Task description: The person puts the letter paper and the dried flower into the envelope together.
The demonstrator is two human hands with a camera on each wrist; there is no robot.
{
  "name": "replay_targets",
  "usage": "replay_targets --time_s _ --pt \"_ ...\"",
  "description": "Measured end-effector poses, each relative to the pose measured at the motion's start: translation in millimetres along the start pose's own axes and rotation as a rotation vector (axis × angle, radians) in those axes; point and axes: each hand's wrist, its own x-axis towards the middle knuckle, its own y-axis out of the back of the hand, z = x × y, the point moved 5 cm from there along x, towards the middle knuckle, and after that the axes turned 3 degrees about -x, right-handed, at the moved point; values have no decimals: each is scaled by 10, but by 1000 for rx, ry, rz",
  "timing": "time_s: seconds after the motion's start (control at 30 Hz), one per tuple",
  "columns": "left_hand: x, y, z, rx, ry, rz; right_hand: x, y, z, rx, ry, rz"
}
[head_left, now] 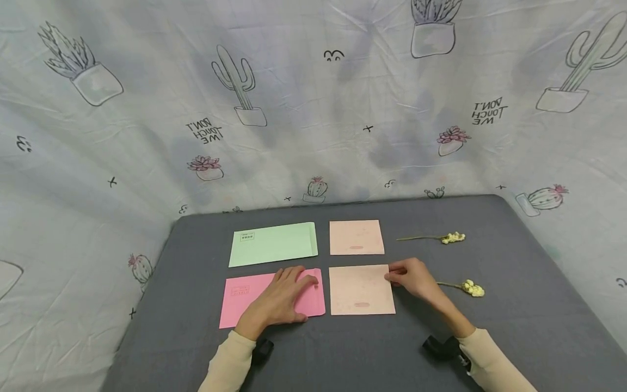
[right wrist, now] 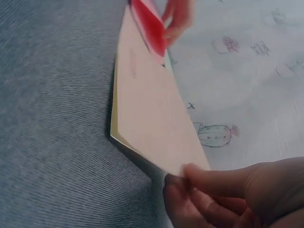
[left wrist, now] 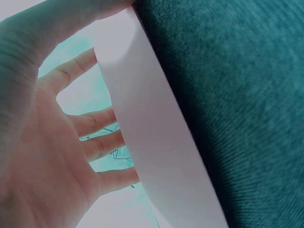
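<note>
My left hand (head_left: 281,299) spans the right part of a pink envelope (head_left: 245,296), thumb at the near edge and fingers along the far edge. In the right wrist view the envelope's mouth gapes, with its red inside (right wrist: 151,28) showing. Between thumb and fingers, my right hand (head_left: 413,277) pinches the far right corner of a peach folded card (head_left: 360,291). This card lies just right of the envelope. Its two layers stand slightly apart in the right wrist view, and a yellowish inner layer (right wrist: 115,116) shows along the edge.
Behind lie a light green envelope (head_left: 274,245) and a second peach card (head_left: 356,237). On the right are two dried yellow flower sprigs, the far sprig (head_left: 453,238) and the near sprig (head_left: 472,288). A grey cloth covers the table (head_left: 343,354), with a cactus-print curtain (head_left: 303,136) behind.
</note>
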Motion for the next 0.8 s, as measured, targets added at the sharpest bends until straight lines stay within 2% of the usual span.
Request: replay_targets --time_s 0.17,0.27,0.4,0.63,0.8 --pt "18 11 0 6 5 -4 71 22 80 219 -119 -69" --pt "28 21 7 9 1 1 112 40 109 293 -169 -90" --pt "30 25 14 8 -2 2 152 38 121 338 -188 -103" --pt "36 22 2 -2 23 -4 222 -80 114 402 -170 -150" --pt "39 14 -6 -28 35 -8 242 -175 107 398 -165 -174"
